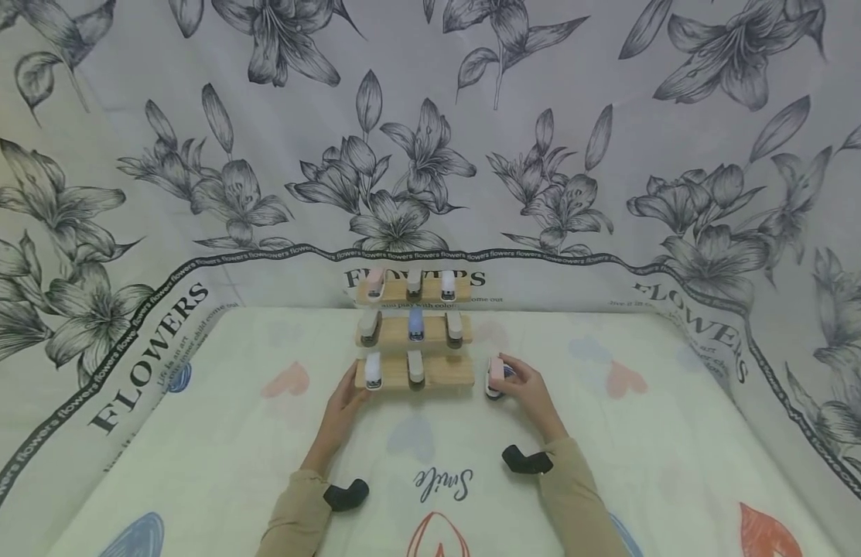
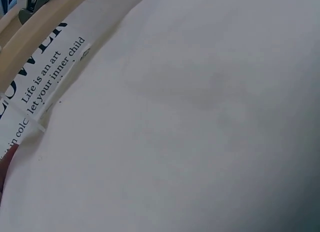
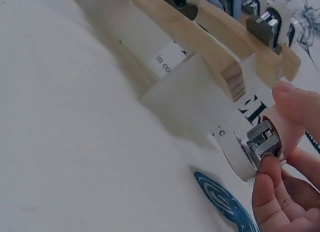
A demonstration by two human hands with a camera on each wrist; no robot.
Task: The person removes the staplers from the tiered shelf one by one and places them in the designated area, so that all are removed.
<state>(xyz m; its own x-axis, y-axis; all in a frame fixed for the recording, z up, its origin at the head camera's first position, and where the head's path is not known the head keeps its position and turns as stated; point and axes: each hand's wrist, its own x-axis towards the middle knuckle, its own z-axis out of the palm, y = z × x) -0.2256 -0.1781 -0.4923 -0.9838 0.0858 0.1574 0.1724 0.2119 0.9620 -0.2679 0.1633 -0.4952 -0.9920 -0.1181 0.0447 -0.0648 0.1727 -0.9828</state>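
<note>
My right hand [image 1: 525,387] pinches a small pink and white stapler [image 1: 496,377] just off the right end of a three-tier wooden rack [image 1: 440,373]. In the right wrist view, thumb and fingers hold this stapler [image 3: 263,138] with its metal front showing. At the left end of the lowest tier, my left hand [image 1: 343,402] grips the board's edge, its fingers partly hidden by the rack. Close to that hand stands a white stapler [image 1: 373,371]. A grey-white stapler [image 1: 415,367] sits mid-tier, with bare wood to its right.
Upper tiers carry several more staplers, among them a blue one [image 1: 416,324] at the centre and a pink one [image 1: 376,283] at top left. The rack stands on a pale patterned cloth [image 1: 228,441], with a flower-printed curtain [image 1: 430,224] behind it.
</note>
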